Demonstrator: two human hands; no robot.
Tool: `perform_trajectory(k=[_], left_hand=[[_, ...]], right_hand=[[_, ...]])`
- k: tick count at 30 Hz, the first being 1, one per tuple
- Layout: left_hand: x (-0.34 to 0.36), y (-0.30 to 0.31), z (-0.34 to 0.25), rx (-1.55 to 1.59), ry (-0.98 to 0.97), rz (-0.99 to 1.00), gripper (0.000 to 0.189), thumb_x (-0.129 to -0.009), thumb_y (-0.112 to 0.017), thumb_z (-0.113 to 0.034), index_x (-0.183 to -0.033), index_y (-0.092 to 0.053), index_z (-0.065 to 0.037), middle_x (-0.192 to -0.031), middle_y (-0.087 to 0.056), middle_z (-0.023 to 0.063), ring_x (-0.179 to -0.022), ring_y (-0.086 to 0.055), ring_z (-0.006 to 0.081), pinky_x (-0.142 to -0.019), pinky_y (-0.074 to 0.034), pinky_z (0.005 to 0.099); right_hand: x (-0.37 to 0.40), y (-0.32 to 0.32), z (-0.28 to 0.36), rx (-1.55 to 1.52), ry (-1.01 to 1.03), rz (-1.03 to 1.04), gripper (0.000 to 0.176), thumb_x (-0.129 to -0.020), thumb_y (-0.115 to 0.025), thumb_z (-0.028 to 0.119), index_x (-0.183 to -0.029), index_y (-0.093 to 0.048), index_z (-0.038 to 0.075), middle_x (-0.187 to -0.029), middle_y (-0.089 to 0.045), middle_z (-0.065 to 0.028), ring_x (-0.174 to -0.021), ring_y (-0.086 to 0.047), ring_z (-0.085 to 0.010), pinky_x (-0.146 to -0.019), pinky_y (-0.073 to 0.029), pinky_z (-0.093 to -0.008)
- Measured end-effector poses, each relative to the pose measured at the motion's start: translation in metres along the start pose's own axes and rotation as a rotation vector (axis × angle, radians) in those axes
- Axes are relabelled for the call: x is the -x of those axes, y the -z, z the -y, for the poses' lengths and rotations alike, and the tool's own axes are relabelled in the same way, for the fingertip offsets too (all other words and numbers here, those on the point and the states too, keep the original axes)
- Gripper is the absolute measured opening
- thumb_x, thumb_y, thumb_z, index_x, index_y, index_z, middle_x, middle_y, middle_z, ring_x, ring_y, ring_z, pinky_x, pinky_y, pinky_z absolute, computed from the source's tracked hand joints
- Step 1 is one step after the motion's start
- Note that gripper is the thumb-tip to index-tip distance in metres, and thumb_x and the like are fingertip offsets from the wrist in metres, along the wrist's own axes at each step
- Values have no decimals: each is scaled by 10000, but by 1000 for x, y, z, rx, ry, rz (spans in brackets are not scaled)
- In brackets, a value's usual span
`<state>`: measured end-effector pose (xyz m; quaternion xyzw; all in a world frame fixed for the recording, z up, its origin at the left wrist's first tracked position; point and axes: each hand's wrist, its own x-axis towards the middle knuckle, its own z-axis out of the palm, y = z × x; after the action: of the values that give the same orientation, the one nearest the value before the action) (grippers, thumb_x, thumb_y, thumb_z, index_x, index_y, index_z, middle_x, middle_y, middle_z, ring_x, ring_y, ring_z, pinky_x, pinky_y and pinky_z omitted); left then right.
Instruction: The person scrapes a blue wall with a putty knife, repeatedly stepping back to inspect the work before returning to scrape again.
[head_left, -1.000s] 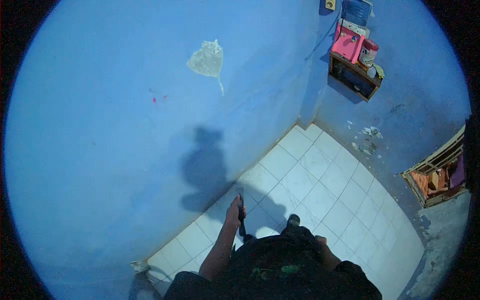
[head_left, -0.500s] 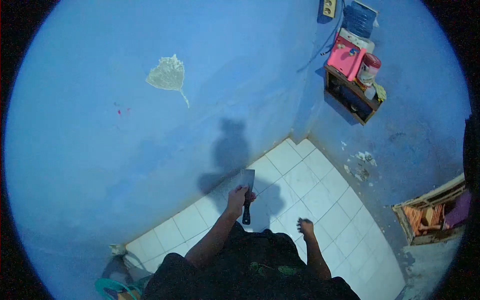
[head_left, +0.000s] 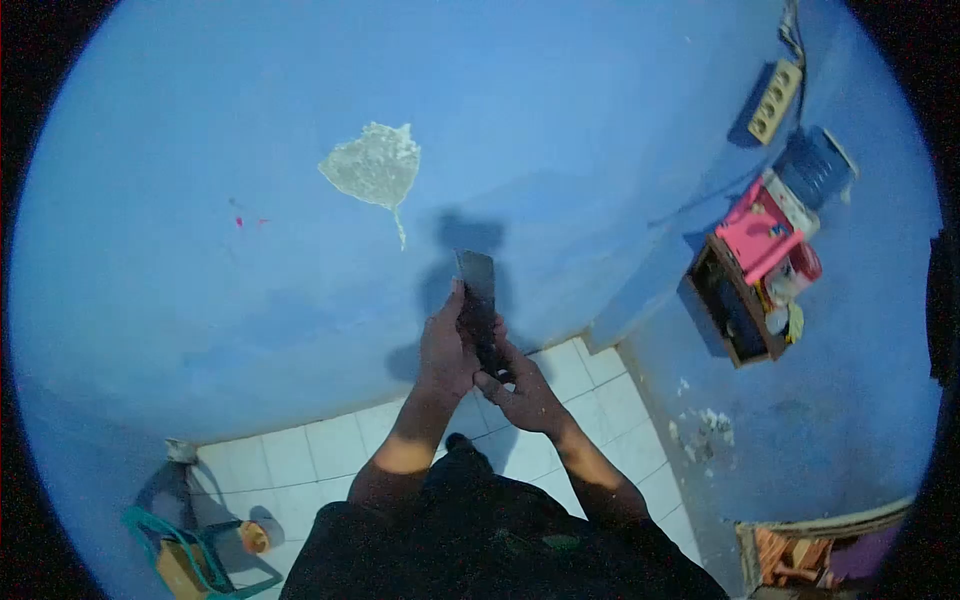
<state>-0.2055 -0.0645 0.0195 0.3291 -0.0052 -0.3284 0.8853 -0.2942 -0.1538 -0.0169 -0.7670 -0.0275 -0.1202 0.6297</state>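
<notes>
A putty knife (head_left: 478, 285) with a wide metal blade and a dark handle is held up in front of me, blade upward. My left hand (head_left: 445, 345) is closed around it where blade and handle meet, the thumb lying along the blade's edge. From the other side, my right hand (head_left: 522, 392) grips the lower end of the handle, its fingers partly hidden. Beyond the blade is the blue wall (head_left: 250, 320), which bears my shadow. Higher on that wall shows a pale patch of bare plaster (head_left: 375, 165) with a thin tail running down; the blade is apart from it.
At right, a small wooden shelf (head_left: 735, 310) carries a pink plastic item (head_left: 755, 235) and a red-lidded jar (head_left: 800, 270). A blue water bottle (head_left: 815, 165) and a power strip (head_left: 776, 100) are above. White floor tiles (head_left: 335, 445) lie below; a green-framed chair (head_left: 150, 525) stands lower left.
My right hand has come up from my side and taken hold of the handle. My left hand has raised the putty knife. The view has shifted, with the shelf now lower in it.
</notes>
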Motion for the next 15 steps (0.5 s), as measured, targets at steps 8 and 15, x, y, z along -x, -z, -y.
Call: perform_trajectory(k=[8,15], left_hand=[[-75,2,-45,-73,-313,-58,280,-884,-450,-298,-847,-512,-27,-681,-530,57,-611,-546,163,-585,-464,302],[-126,-18,-75,-243,-576,-81,239,-890,-458,-254,-835,-520,-29,-682,-513,18,-583,-494,108,-540,-413,260]], right_hand=[[-78,10,-9,-119,-192,8,212,-897,-402,211,-965,-480,25,-579,-444,-5,-480,-404,-69,-437,-332,-214],[-147,22,15,-166,-61,-13,252,-910,-380,219,-1036,-458,15,-588,-489,-31,-450,-423,-72,-407,-348,-216]])
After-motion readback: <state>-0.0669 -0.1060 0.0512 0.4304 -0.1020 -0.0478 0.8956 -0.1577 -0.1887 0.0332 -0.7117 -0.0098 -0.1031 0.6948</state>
